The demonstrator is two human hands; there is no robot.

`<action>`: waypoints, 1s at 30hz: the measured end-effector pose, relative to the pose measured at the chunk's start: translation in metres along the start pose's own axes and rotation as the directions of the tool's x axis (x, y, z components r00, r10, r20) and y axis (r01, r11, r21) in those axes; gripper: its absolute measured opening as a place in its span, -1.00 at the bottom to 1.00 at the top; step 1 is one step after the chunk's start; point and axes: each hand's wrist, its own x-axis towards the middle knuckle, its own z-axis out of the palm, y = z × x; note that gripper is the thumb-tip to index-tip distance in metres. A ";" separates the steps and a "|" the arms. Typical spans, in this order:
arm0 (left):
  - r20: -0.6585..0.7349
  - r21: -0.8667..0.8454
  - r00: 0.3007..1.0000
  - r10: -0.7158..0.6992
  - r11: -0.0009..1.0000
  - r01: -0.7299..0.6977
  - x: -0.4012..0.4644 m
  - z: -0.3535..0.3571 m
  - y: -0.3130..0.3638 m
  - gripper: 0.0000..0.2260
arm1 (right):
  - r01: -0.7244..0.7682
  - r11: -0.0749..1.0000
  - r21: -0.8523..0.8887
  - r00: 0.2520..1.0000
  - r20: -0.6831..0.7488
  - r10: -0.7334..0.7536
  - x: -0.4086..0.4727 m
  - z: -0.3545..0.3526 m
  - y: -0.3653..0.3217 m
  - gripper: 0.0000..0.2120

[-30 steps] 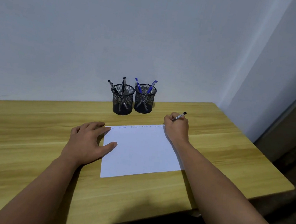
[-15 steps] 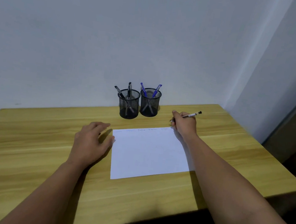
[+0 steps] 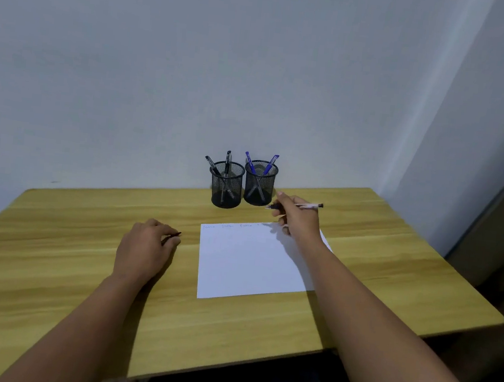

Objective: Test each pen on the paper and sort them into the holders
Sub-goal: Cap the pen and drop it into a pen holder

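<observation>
- A person's right hand (image 3: 297, 219) pinches a pen (image 3: 300, 206) between thumb and fingers, held in the air above the far right corner of a sheet of paper (image 3: 252, 262), just to the right of the holders.
- The pen has a pale, clear-looking barrel with a dark end cap at the right and a dark section near the tip at the left.
- Its long axis lies nearly level, running left to right; the writing tip points left toward the right holder (image 3: 260, 183), and the capped end points right.
- The left hand (image 3: 145, 249) rests palm down on the wooden table (image 3: 65, 264), to the left of the paper and apart from it. Its fingers are curled, and a small dark thing (image 3: 174, 235) shows at the fingertips; what it is cannot be told.
- The paper is one white sheet lying flat in the middle of the table, with a few faint scribbles along its far edge.
- Two black mesh holders stand side by side at the far edge of the table, near the wall (image 3: 196, 60), almost touching each other.
- The left holder (image 3: 227, 184) contains two black pens (image 3: 227, 165), one leaning left and one nearly upright.
- The right holder contains two blue pens (image 3: 270, 164), crossed so their tops lean apart.
- Five pens are in view: four in the holders, one in the right hand.
</observation>
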 end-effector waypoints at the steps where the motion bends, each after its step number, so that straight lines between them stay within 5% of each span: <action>1: -0.012 -0.026 1.000 -0.015 1.000 0.015 -0.004 -0.003 0.004 -0.82 | -0.032 0.999 -0.003 0.999 0.034 0.032 -0.005 -0.001 0.000 -0.78; 9: -0.004 -0.536 0.994 -0.107 0.839 0.088 -0.020 -0.036 0.062 -0.87 | -0.064 0.995 0.080 0.986 0.161 0.050 -0.048 -0.006 -0.013 -0.92; 14: 0.031 -0.718 0.995 -0.094 0.690 0.087 -0.016 -0.053 0.089 -0.96 | -0.061 0.981 0.186 0.967 0.255 0.012 -0.071 -0.007 -0.029 -0.95; 18: 0.107 -0.807 0.988 -0.108 0.571 0.150 -0.019 -0.064 0.112 -0.85 | -0.036 0.980 0.194 0.957 0.289 -0.023 -0.084 -0.007 -0.041 -0.95; 30: 0.122 -0.749 0.992 -0.028 0.654 0.111 -0.027 -0.078 0.142 -0.85 | -0.024 0.987 0.161 0.927 0.372 -0.038 -0.107 -0.016 -0.055 -0.89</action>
